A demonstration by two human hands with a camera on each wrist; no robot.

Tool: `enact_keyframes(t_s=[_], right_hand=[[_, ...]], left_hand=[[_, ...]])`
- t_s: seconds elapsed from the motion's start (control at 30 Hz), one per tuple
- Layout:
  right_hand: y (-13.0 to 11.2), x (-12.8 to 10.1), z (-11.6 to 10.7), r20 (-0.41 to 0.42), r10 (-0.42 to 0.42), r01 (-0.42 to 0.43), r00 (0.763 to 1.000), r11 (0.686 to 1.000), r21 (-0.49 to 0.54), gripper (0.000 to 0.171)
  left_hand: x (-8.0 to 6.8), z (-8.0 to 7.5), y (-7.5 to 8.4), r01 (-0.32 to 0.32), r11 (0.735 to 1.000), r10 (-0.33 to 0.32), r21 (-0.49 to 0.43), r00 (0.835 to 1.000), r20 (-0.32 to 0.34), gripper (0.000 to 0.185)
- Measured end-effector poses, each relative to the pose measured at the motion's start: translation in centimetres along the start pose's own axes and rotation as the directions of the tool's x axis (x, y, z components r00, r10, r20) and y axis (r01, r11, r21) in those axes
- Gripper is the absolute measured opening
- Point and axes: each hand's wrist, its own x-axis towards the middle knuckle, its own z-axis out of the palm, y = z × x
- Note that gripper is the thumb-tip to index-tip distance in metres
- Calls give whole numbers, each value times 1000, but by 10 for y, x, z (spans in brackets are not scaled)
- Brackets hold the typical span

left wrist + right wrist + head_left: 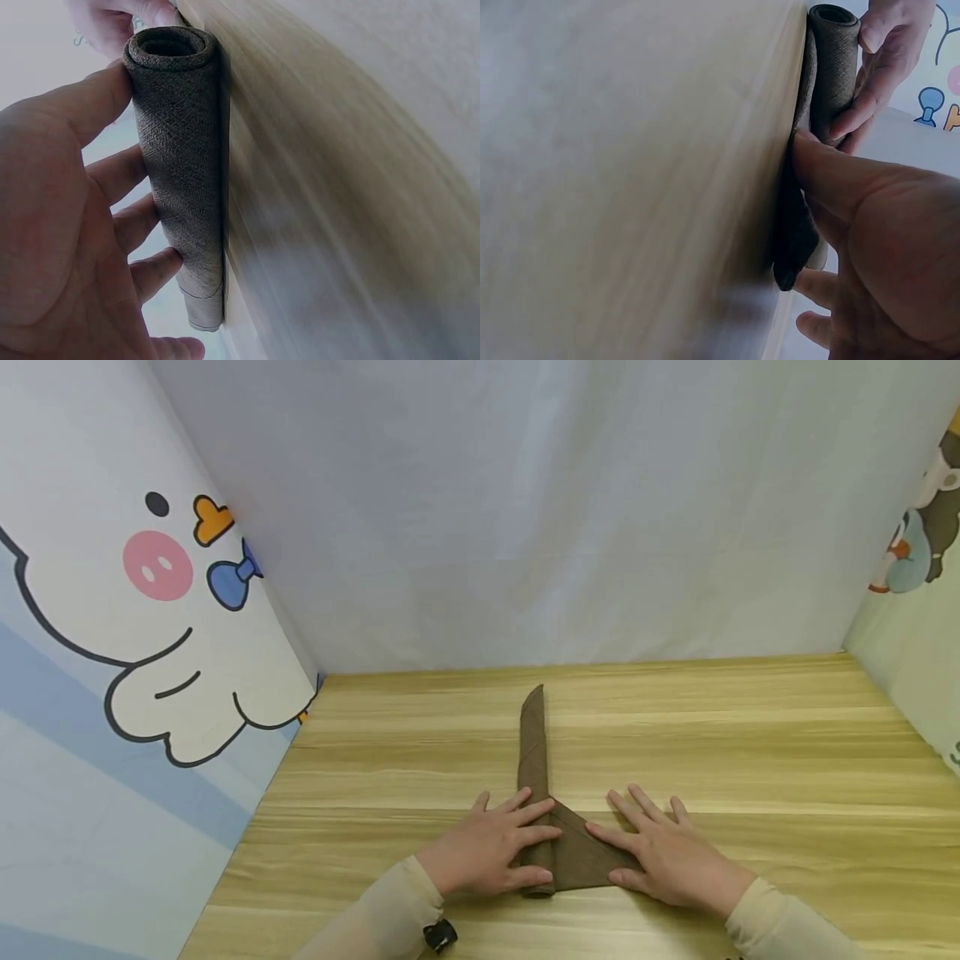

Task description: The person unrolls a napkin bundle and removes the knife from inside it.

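A brown woven cloth, perhaps a napkin (534, 760), lies on the table, rolled into a narrow tube that tapers to a point at the far end. From the tube's near half a flat triangular flap (588, 856) spreads to the right. My left hand (495, 847) rests across the near part of the roll, fingers spread. In the left wrist view the tube's hollow, coiled end (169, 46) faces the camera, thumb and fingertips along its side. My right hand (671, 856) lies spread at the flap's right corner, thumb and index finger touching its edges.
The wood-grain table (712, 735) carries the cloth. A pale curtain (525, 510) hangs behind its far edge. Printed cartoon panels stand at the left (90, 610) and right (911, 643). A small black object (440, 935) sits at the left sleeve cuff.
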Motion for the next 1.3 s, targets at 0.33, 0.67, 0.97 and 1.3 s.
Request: enact_keyframes(t_s=[0.33,0.67,0.97,1.3], right_hand=[[0,-3,-3,-15,9,-9,1000,1000,7,59],[2,-6,-2,-13,17,-17,1000,1000,0,60],[4,-10,-3,-14,17,-17,1000,1000,-9,61],[8,-14,0,-37,19,-20,999,1000,-3,61]], left_hand=[[-3,-2,0,-6,1000,6,-11,1000,-4,63],[-8,-5,-3,-27,999,26,-35,1000,-15,62],[-10,-4,-4,-35,999,33,-40,999,-34,61],[-13,-5,-5,-33,997,30,-63,998,-50,61]])
